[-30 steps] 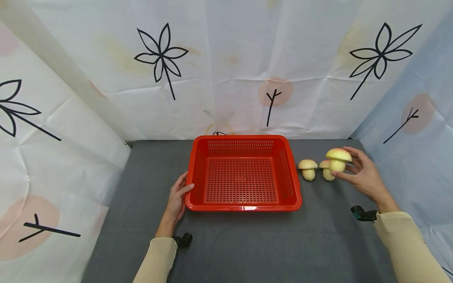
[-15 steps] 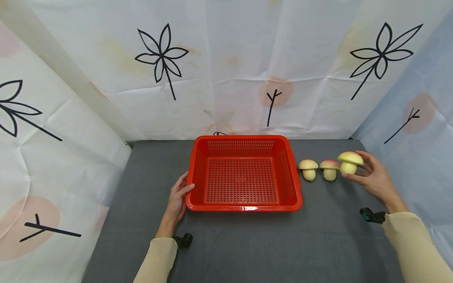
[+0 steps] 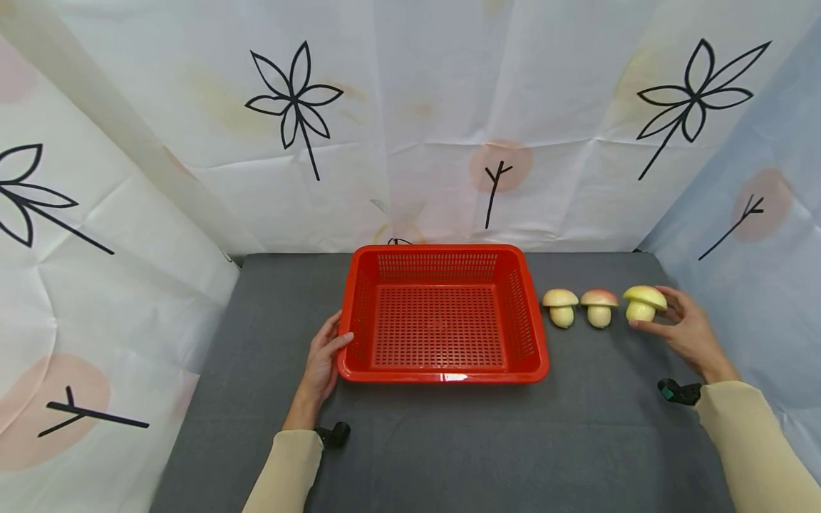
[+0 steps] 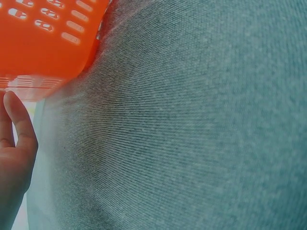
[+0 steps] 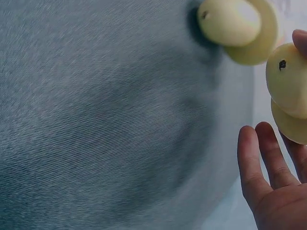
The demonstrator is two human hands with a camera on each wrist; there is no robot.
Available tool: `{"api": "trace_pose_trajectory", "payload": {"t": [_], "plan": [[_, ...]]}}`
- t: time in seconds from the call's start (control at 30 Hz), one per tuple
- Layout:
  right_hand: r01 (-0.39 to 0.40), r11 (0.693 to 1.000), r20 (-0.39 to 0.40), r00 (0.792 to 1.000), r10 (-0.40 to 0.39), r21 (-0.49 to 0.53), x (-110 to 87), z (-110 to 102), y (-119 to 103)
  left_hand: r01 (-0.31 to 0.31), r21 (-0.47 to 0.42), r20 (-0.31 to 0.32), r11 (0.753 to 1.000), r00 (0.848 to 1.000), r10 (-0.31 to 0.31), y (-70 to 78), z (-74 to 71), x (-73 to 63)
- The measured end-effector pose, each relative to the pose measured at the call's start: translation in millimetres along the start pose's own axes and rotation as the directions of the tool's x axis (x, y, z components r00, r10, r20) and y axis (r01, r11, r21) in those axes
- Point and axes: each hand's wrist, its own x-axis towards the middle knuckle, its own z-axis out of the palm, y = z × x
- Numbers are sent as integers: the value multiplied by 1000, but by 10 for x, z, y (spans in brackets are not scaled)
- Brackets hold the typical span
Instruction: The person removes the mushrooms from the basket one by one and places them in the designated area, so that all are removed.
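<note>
My right hand (image 3: 693, 335) pinches a yellow-capped toy mushroom (image 3: 642, 303) between thumb and fingers, its cap upright, at the far right. In the right wrist view the held mushroom (image 5: 290, 86) shows its stem end toward the camera, while two other fingers stand straight away from it. Left of it, a pink-capped mushroom (image 3: 599, 308) and a pale-capped mushroom (image 3: 561, 308) stand upright in a row. My left hand (image 3: 323, 358) holds the left rim of a red plastic basket (image 3: 442, 376), thumb over the edge; its other fingers are partly hidden behind the basket's side.
The basket has slotted walls and a grid floor, with nothing in it. A dark grey cloth (image 3: 449, 449) covers the table. Patterned white curtains (image 3: 423, 121) stand at the back and both sides, the right one close to my right hand.
My right hand has carried the yellow-capped mushroom right and lower, from in front of the pink-capped one to a spot beside it. The left hand and basket stay put.
</note>
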Motion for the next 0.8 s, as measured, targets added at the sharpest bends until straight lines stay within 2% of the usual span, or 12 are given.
{"api": "trace_pose_trajectory", "payload": {"t": [0.2,0.5,0.8], "plan": [[-53,998,18,998,54,-37,57,18,180,3,1,2,1000,1000,-3,-3,6,-1],[-110,992,30,993,112,-57,126,97,298,6,-7,1,1000,1000,-6,5,10,-5],[-112,993,66,991,114,-38,190,94,348,5,-6,3,1000,1000,-5,3,0,-1]]}}
